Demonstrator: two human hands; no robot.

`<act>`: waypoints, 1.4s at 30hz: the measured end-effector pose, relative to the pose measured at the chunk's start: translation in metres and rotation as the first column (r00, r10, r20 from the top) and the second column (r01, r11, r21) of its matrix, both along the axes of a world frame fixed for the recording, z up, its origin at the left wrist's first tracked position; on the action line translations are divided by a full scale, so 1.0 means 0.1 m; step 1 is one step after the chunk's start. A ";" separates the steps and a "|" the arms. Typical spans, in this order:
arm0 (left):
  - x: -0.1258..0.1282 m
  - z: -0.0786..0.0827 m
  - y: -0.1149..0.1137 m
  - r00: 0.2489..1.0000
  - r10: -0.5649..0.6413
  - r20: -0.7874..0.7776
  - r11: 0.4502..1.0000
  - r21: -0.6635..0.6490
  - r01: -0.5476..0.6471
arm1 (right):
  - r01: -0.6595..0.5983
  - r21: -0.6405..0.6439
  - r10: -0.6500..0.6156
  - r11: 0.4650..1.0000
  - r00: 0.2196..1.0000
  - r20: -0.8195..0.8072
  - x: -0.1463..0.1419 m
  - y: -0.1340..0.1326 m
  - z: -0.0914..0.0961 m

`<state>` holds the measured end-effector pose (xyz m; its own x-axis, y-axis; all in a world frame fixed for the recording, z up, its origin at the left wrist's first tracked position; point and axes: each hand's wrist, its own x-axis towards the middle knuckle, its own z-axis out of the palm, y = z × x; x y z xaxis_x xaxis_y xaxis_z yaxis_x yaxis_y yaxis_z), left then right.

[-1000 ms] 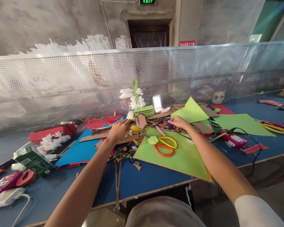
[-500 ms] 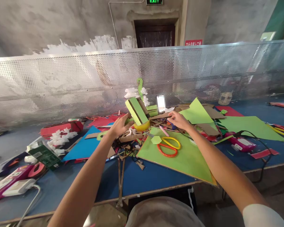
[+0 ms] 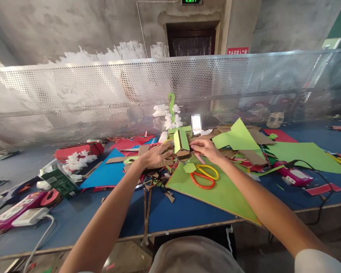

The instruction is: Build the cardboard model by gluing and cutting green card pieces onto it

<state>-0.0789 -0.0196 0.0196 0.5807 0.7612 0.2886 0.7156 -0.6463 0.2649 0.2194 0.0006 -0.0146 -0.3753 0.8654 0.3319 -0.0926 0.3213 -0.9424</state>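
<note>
A small green paper-covered cardboard box piece [image 3: 182,141], with a peaked top and a bare brown end, sits between my two hands. My left hand [image 3: 157,156] is at its left side, fingers together and fingertips against it. My right hand [image 3: 206,148] has its fingers closed at the right edge of the piece; the exact contact is partly hidden. Behind it stands a green curved paper strip [image 3: 172,104] with white ruffled tufts [image 3: 173,120] about its base. Scissors with one yellow and one orange handle [image 3: 204,176] lie in front, on a green sheet [image 3: 221,197].
Cardboard scraps surround the hands. To the left are a blue sheet [image 3: 104,172], a red box [image 3: 79,151] and a dark green carton [image 3: 59,181]. A pink power strip [image 3: 294,175] with a black cable lies right. A perforated metal panel [image 3: 102,102] runs along the back.
The green box piece has gone from tilted up in my left hand to lower and more upright between both hands. My right hand has moved left to its side.
</note>
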 end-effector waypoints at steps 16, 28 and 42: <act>0.29 -0.01 -0.15 0.969 -0.057 0.242 0.962 0.273 -0.012 | 0.022 -0.164 -0.048 0.986 0.986 -0.158 0.01 0.14 -0.14; 0.53 -0.13 -0.15 0.892 0.028 0.452 0.925 0.326 -0.194 | 0.033 -0.213 -0.075 0.976 0.979 -0.188 -0.02 0.07 -0.07; 0.25 -0.03 0.01 0.704 0.242 0.667 0.895 0.126 -0.427 | 0.030 -0.193 -0.064 0.981 0.982 -0.175 0.01 0.13 -0.13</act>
<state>-0.0543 -0.0182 0.0164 -0.0799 0.7141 0.6955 0.6298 -0.5046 0.5905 0.2206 0.0139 -0.0278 -0.2821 0.9340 0.2192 -0.2551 0.1472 -0.9557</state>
